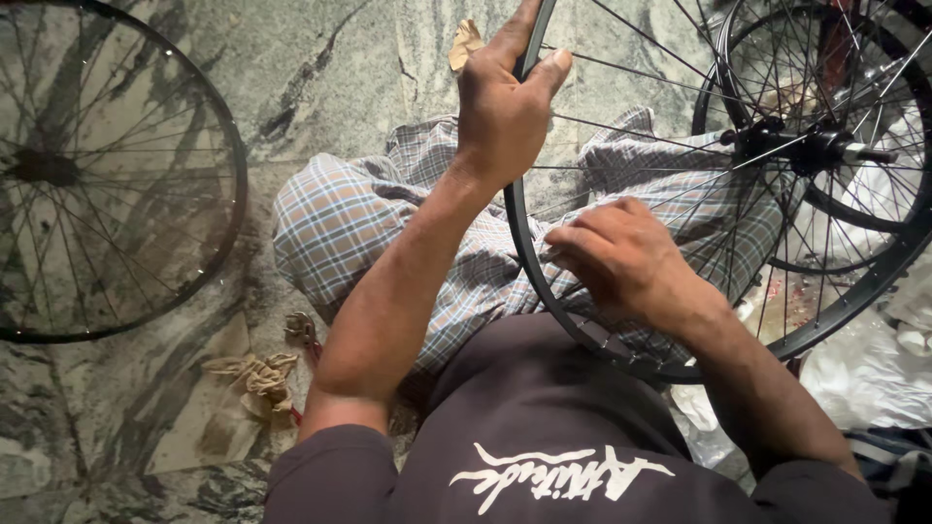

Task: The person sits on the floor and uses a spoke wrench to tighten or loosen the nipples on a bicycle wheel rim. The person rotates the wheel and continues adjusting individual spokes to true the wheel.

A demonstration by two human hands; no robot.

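Dark shirt cloth [544,427] fills the near edge, with white writing on it. Both bare arms reach out from it, away from the camera.

The left hand [505,107] is up at the far side. Its fingers [516,34] are curled tight around the black rim of a bicycle wheel [516,228], with the thumb pressed on the rim's right side. The wheel stands tilted over the person's lap, on the right half of the scene. Its thin spokes run to a black hub [791,146] with an axle sticking out to the right.

The right hand [621,257] is nearer, just inside the rim. Its fingers are bent close together on the spokes next to the rim. I cannot tell if they pinch a small thing.

Checked cloth [340,228] covers the person's legs under the wheel.

Another wheel [233,175] lies flat on the stone floor [320,58] at the left, well apart from the hands. More wheels [898,194] are stacked behind the hub at the far right. A tan rag [257,378] lies on the floor near the left elbow. White plastic [864,378] lies at the right.
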